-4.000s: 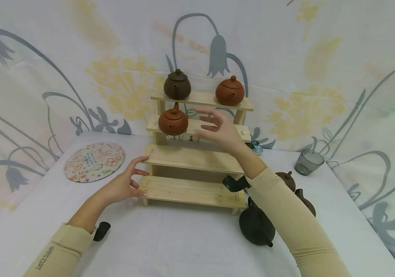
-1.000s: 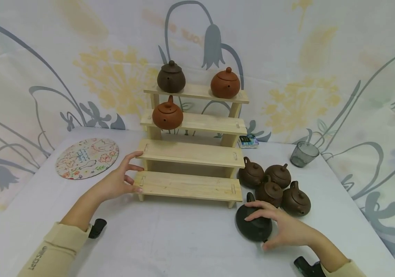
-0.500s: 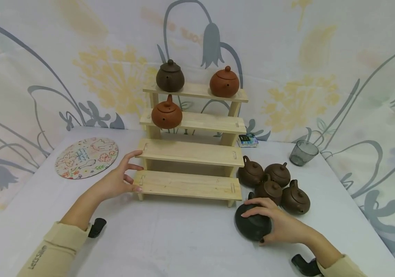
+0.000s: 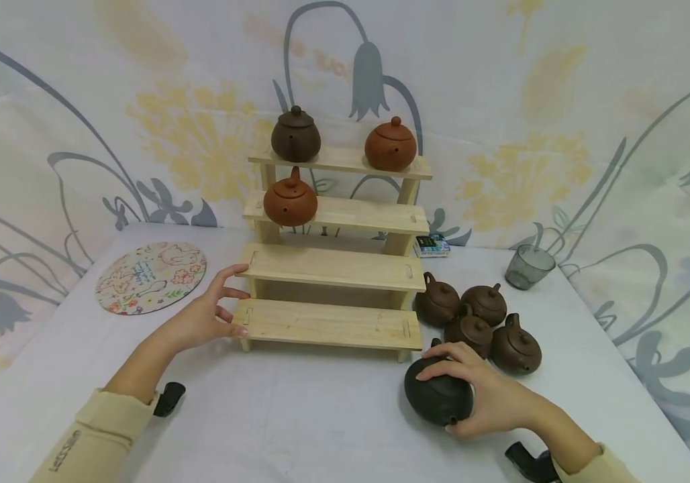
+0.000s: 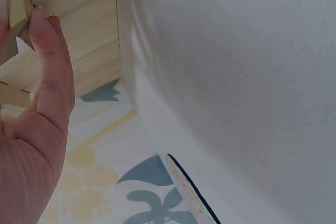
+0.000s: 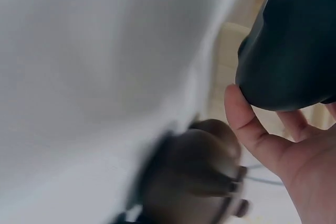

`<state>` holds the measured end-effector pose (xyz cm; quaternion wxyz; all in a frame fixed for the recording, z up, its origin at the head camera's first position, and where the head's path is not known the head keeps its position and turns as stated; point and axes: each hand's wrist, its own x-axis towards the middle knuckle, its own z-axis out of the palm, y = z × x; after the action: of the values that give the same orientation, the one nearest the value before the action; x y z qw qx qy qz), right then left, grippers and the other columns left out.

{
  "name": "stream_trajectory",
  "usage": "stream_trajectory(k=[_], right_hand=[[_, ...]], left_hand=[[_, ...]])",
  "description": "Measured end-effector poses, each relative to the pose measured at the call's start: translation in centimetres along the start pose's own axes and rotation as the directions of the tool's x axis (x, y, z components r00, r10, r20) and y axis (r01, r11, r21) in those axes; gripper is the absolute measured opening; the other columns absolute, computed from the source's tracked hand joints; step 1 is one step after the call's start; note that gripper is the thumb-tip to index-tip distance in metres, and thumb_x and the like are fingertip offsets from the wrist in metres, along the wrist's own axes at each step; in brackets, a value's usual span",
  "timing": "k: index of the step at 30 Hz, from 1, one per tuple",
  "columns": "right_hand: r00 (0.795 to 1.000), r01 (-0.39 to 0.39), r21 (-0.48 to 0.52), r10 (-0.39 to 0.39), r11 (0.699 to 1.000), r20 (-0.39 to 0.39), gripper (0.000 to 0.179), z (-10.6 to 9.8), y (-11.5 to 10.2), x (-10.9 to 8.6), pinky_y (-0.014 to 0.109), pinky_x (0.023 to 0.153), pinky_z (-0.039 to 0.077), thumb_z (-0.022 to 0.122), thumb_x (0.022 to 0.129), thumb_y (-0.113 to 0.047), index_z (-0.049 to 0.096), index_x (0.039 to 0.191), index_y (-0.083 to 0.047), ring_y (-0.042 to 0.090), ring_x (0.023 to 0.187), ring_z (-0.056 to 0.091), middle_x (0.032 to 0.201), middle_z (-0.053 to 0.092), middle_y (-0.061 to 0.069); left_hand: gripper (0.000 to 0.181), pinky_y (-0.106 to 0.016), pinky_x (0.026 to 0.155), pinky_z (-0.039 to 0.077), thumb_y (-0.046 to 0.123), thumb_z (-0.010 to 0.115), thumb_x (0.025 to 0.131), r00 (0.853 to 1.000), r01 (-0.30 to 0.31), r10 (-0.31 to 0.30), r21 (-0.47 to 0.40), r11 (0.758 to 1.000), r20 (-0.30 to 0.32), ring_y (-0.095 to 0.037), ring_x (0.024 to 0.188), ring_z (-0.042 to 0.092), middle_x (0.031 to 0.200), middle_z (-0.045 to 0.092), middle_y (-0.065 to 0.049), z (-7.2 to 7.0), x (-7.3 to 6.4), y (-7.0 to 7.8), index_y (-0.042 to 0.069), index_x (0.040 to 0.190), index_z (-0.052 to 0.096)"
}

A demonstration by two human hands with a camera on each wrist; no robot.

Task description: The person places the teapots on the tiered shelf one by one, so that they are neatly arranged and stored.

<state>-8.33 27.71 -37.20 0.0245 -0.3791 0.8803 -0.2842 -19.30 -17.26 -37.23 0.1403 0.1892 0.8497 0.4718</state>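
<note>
Nearest us, the right hand [image 4: 490, 396] now pinches the black pot [image 4: 426, 399], thumb on its near side, fingers curved over the top; a second ago we saw that hand spread just above it. Over the last half second the pot has shifted slightly left and come to look more tipped, so we judge the reach finished and the pot beginning to come free. Whether it has wholly left the surface [image 4: 321, 416] we cannot tell; it is just in front of the right end of the stand [image 4: 327, 325].

As for pose, the right forearm comes in from the lower right, the back of the hand toward us. The left forearm comes in from the lower left, and the left hand [image 4: 196, 323] is spread, forefinger and thumb touching the left ends of the two lower shelves, where we still see it as we did a second ago. We take it to be steadying the stand.

Farther off, four brown pots [image 4: 515, 349] cluster to the right of the stand. Beyond them is a cup [image 4: 529, 267]. On the upper shelves sit a red pot [image 4: 290, 204], then at the very top a dark pot [image 4: 295, 139] and a second red pot [image 4: 390, 147].
</note>
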Motion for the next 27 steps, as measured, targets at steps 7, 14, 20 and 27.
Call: stream_trajectory(k=[7, 14, 20, 27], right_hand=[[0.998, 0.047, -0.032, -0.048, 0.998, -0.028, 0.075, -2.4, -1.7, 1.2, 0.036, 0.083, 0.043, 0.086, 0.055, -0.014, 0.055, 0.122, -0.030, 0.017, 0.120, 0.034, 0.133, 0.040, 0.003], [0.993, 0.106, -0.063, -0.109, 0.992, -0.049, 0.077, -5.4, -2.5, 3.4, 0.037, 0.086, 0.041, 0.085, 0.054, -0.010, 0.056, 0.122, -0.028, 0.019, 0.121, 0.034, 0.136, 0.039, 0.003], [0.990, 0.121, -0.051, -0.124, 0.991, -0.064, 0.075, -7.6, -2.4, 5.7, 0.039, 0.086, 0.041, 0.083, 0.055, -0.007, 0.056, 0.123, -0.026, 0.022, 0.123, 0.032, 0.136, 0.037, 0.006], [0.976, 0.184, -0.058, -0.189, 0.981, -0.105, 0.070, -8.9, -1.5, 9.3, 0.043, 0.084, 0.041, 0.081, 0.059, -0.006, 0.056, 0.123, -0.018, 0.026, 0.122, 0.034, 0.134, 0.039, 0.009]], left_hand=[[0.104, -0.037, 0.066, 0.045, 0.001, 0.078, 0.072, 1.000, -0.004, 0.004, -0.018, 1.000, 0.004, -0.025, 0.077, 0.054, 0.131, 0.043, -0.026, 0.0, 0.0, 0.1, 0.026, 0.146, 0.009], [0.105, -0.037, 0.065, 0.045, 0.001, 0.078, 0.073, 1.000, -0.015, 0.015, -0.025, 1.000, -0.001, -0.024, 0.076, 0.054, 0.130, 0.043, -0.027, 0.0, 0.0, 0.1, 0.026, 0.146, 0.007], [0.105, -0.037, 0.065, 0.045, 0.001, 0.078, 0.072, 1.000, -0.018, 0.018, -0.020, 1.000, -0.001, -0.025, 0.076, 0.054, 0.130, 0.043, -0.027, 0.1, 0.0, 0.2, 0.026, 0.146, 0.008], [0.104, -0.037, 0.065, 0.045, 0.000, 0.077, 0.073, 1.000, -0.023, 0.023, -0.023, 0.999, 0.001, -0.025, 0.075, 0.054, 0.130, 0.044, -0.027, 0.0, 0.1, 0.0, 0.026, 0.146, 0.008]])
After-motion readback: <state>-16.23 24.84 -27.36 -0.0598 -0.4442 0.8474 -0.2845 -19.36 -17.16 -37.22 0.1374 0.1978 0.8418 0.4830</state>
